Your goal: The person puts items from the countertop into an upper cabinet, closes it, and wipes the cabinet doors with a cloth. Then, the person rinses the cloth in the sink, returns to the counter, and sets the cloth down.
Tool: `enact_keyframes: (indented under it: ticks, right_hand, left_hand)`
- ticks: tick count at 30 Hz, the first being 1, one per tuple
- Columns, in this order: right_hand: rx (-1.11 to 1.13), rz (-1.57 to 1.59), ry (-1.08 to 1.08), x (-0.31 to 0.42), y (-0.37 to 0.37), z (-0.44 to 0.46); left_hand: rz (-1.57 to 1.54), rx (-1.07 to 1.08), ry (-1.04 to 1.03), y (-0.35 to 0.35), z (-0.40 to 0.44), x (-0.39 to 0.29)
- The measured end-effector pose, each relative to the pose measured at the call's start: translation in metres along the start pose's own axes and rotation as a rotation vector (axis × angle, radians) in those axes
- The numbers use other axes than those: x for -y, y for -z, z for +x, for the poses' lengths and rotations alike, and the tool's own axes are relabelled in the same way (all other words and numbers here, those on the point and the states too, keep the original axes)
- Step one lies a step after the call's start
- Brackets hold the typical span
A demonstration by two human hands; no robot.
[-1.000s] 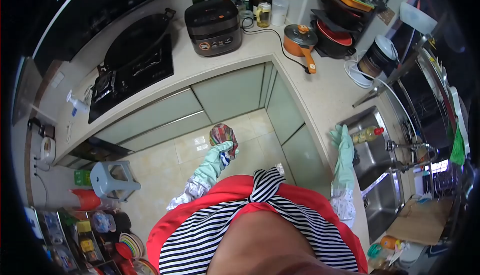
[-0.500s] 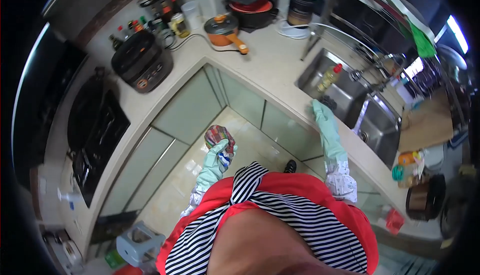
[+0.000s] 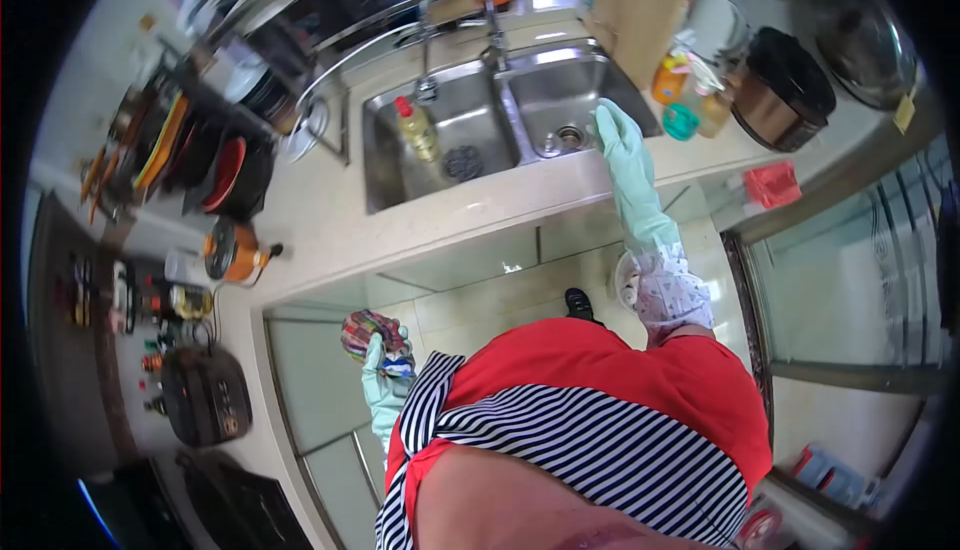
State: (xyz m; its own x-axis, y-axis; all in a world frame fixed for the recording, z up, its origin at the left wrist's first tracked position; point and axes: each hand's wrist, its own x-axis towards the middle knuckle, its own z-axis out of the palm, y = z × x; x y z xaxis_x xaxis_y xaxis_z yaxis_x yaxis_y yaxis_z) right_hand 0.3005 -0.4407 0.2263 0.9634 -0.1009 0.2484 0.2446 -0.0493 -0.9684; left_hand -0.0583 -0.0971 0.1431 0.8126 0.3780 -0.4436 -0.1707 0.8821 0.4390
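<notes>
In a pale green rubber glove, my left hand (image 3: 376,365) grips a bunched multicoloured checked cloth (image 3: 366,334) over the floor, by the cabinet doors on the left. A bit of blue and white shows beside the cloth, too small to make out. My right hand (image 3: 622,145), gloved the same way, is at the front edge of the right sink basin (image 3: 570,90). Its fingers are stretched out with nothing visible in them. Left of it, the other basin (image 3: 392,175) holds a yellow bottle with a red cap (image 3: 418,133) and a dark scouring pad (image 3: 462,162).
A faucet (image 3: 493,50) rises behind the basins. To the right stand a teal-lidded container (image 3: 681,121) and a brown cooker (image 3: 783,90). An orange pot (image 3: 236,250) and a black rice cooker (image 3: 207,397) are on the left counter. A white bin (image 3: 628,280) is by my right forearm.
My view has turned right, so the sink is now ahead. My right hand has gone from the left basin's edge to the right basin. The checked cloth remains in my left hand.
</notes>
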Motion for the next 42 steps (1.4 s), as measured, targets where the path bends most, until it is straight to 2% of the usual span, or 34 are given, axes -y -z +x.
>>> enact_keyframes:
  ticks: [1, 3, 5, 6, 7, 8, 10, 11, 12, 14, 17, 19, 21, 23, 25, 27, 29, 33, 37, 39, 41, 42]
  right_hand:
    - [-0.03, -0.001, -0.008, 0.001, 0.012, 0.005]
    - [0.076, 0.216, -0.045, 0.018, 0.045, 0.022]
    - [0.08, 0.248, -0.036, 0.043, 0.091, 0.049]
    - [0.069, 0.262, 0.001, 0.05, 0.11, 0.062]
    - [0.062, 0.277, 0.034, 0.053, 0.13, 0.076]
    - [0.039, 0.421, 0.02, 0.047, 0.151, 0.094]
    - [-0.075, 0.338, 0.064, 0.069, 0.188, 0.12]
    - [-0.168, 0.255, 0.12, 0.081, 0.205, 0.131]
    - [-0.156, 0.261, 0.152, 0.091, 0.229, 0.157]
    - [-0.233, 0.266, 0.183, 0.091, 0.253, 0.169]
    - [-0.311, 0.28, 0.297, 0.092, 0.272, 0.178]
    - [-0.295, 0.294, 0.236, 0.101, 0.29, 0.192]
    - [-0.313, 0.313, 0.202, 0.103, 0.293, 0.178]
    - [-0.347, 0.209, 0.118, 0.104, 0.291, 0.165]
    - [-0.365, 0.259, 0.141, 0.081, 0.294, 0.162]
    - [-0.435, 0.229, 0.02, 0.073, 0.309, 0.165]
    - [-0.468, 0.225, 0.015, 0.057, 0.317, 0.153]
    - [-0.563, 0.225, -0.05, 0.045, 0.338, 0.149]
    - [-0.523, 0.193, 0.002, 0.031, 0.343, 0.128]
    - [-0.576, 0.101, 0.069, 0.02, 0.339, 0.121]
    - [-0.485, 0.053, -0.11, 0.036, 0.346, 0.124]
    - [-0.422, 0.028, -0.069, 0.034, 0.347, 0.121]
  left_hand:
    - [0.018, 0.022, 0.019, -0.01, 0.005, 0.001]
    - [0.022, -0.017, 0.054, -0.038, 0.016, 0.013]
    - [0.101, -0.086, 0.019, -0.083, 0.002, 0.034]
    - [0.113, -0.065, 0.081, -0.091, 0.015, 0.034]
    - [0.156, -0.12, 0.047, -0.102, 0.024, 0.04]
    - [0.179, -0.079, 0.08, -0.116, 0.028, 0.044]
    - [0.214, -0.044, 0.128, -0.146, 0.038, 0.055]
    - [0.233, -0.142, 0.054, -0.16, 0.044, 0.062]
    - [0.241, -0.264, -0.034, -0.184, 0.034, 0.078]
    - [0.272, -0.252, -0.057, -0.192, 0.048, 0.083]
    - [0.275, -0.235, -0.02, -0.2, 0.061, 0.082]
    - [0.27, -0.252, 0.013, -0.228, 0.054, 0.095]
    - [0.311, -0.414, -0.161, -0.242, 0.064, 0.106]
    - [0.373, -0.374, -0.141, -0.258, 0.068, 0.11]
    - [0.367, -0.336, -0.025, -0.262, 0.077, 0.105]
    - [0.374, -0.372, -0.019, -0.258, 0.083, 0.1]
    - [0.429, -0.341, -0.057, -0.256, 0.096, 0.097]
    - [0.4, -0.258, 0.052, -0.272, 0.102, 0.099]
    - [0.386, -0.25, 0.014, -0.267, 0.126, 0.101]
    - [0.417, -0.294, -0.069, -0.297, 0.117, 0.126]
    - [0.479, -0.242, 0.064, -0.296, 0.103, 0.123]
    - [0.467, -0.241, 0.0, -0.294, 0.096, 0.128]
